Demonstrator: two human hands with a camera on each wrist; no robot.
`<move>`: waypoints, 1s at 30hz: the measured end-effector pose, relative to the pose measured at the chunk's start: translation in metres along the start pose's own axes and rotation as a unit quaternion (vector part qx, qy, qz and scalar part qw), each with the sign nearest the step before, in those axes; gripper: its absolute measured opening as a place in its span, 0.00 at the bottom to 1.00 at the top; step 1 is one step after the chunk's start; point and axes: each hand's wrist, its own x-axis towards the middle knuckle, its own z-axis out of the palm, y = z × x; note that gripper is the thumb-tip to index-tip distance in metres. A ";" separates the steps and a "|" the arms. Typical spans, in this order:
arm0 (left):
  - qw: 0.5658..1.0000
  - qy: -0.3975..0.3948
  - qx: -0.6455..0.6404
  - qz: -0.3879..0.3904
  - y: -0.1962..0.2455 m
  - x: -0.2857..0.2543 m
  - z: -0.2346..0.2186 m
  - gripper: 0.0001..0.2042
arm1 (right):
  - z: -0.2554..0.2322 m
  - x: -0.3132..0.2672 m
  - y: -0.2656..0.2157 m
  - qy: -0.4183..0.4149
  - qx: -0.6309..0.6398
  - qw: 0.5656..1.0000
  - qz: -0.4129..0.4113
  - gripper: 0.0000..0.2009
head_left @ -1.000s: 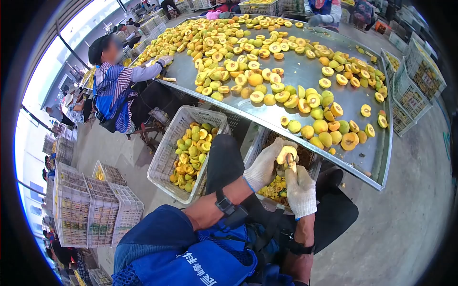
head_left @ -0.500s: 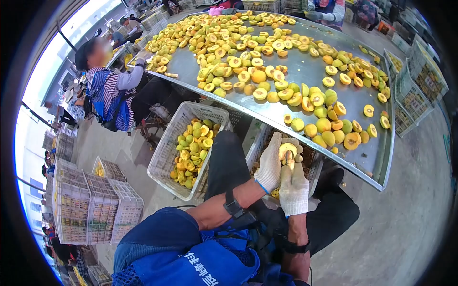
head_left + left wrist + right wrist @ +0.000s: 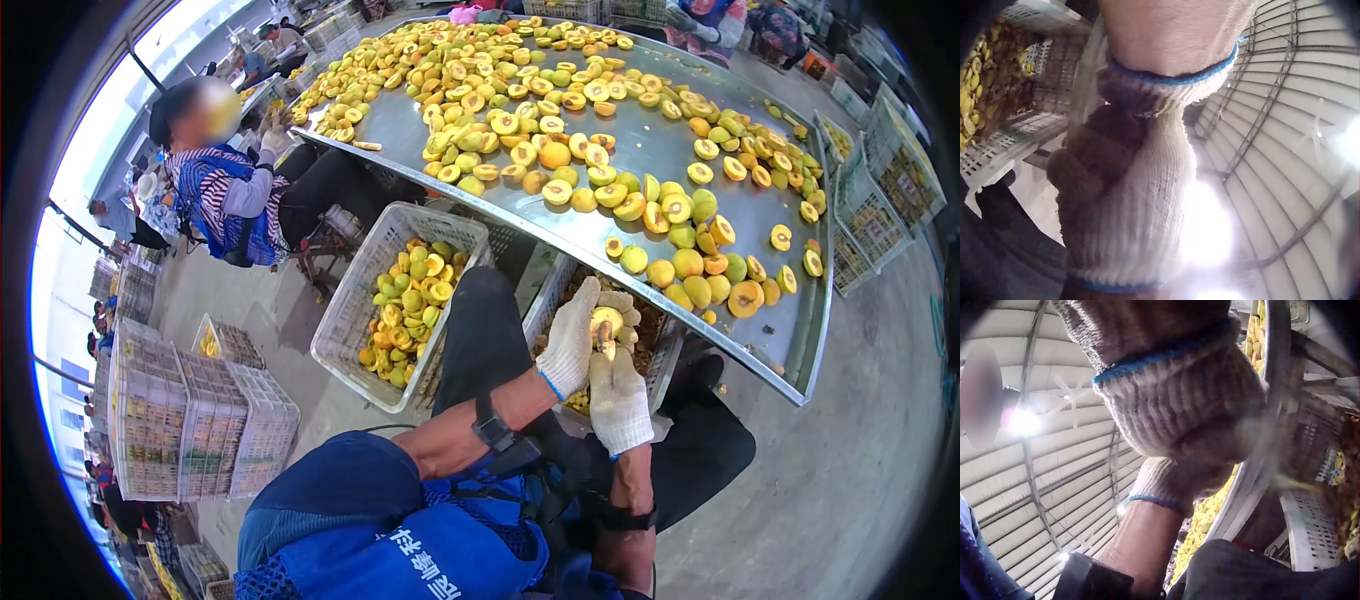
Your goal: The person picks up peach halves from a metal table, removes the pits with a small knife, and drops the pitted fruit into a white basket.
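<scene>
In the head view, the gloved left hand (image 3: 568, 345) holds a cut yellow peach half (image 3: 605, 318), its cut face turned up toward the camera. Just below it, the gloved right hand (image 3: 618, 400) grips a small narrow tool (image 3: 604, 346) whose tip meets the fruit; most of the tool is hidden by the fingers. Both hands are close together over a crate (image 3: 660, 365) of peach pieces and scraps. The left wrist view shows the knitted left glove (image 3: 1141, 200), the right wrist view the right glove (image 3: 1185, 400); neither shows the fruit.
A metal table (image 3: 385, 128) strewn with peach halves (image 3: 555, 155) spans the front, its raised edge just beyond the hands. A white crate (image 3: 335, 335) of halves stands left of the knee. Stacked crates (image 3: 150, 420) are farther left; another worker (image 3: 225, 190) sits at the table's left side.
The peach half has been tilted, and less of its cut face shows between the fingers. Both hands stay together over the crate. The worker at the left has brought their hands up near the table's edge.
</scene>
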 end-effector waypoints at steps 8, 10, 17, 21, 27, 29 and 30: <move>0.978 -0.141 0.134 0.071 0.006 0.012 -0.011 0.30 | -0.002 -0.003 0.005 -0.092 0.207 0.959 0.173 0.12; 0.975 -0.186 0.098 0.068 -0.001 0.023 -0.019 0.30 | -0.008 -0.003 0.002 -0.099 0.262 0.931 0.236 0.13; 0.968 -0.237 0.081 -0.024 0.000 0.028 -0.023 0.27 | -0.025 0.001 0.005 -0.148 0.254 0.911 0.289 0.14; 0.982 -0.146 0.090 -0.073 0.001 0.029 -0.019 0.24 | -0.018 0.005 0.025 -0.153 0.223 0.929 0.254 0.13; 0.976 -0.086 -0.073 -0.185 -0.010 0.042 -0.035 0.23 | -0.026 0.003 0.044 -0.218 0.381 0.870 0.225 0.19; 0.969 -0.090 -0.121 -0.196 -0.011 0.040 -0.033 0.23 | -0.019 0.000 0.061 -0.171 0.421 0.859 0.235 0.20; 0.969 -0.091 -0.122 -0.194 -0.010 0.040 -0.031 0.23 | -0.018 -0.001 0.063 -0.124 0.460 0.845 0.243 0.21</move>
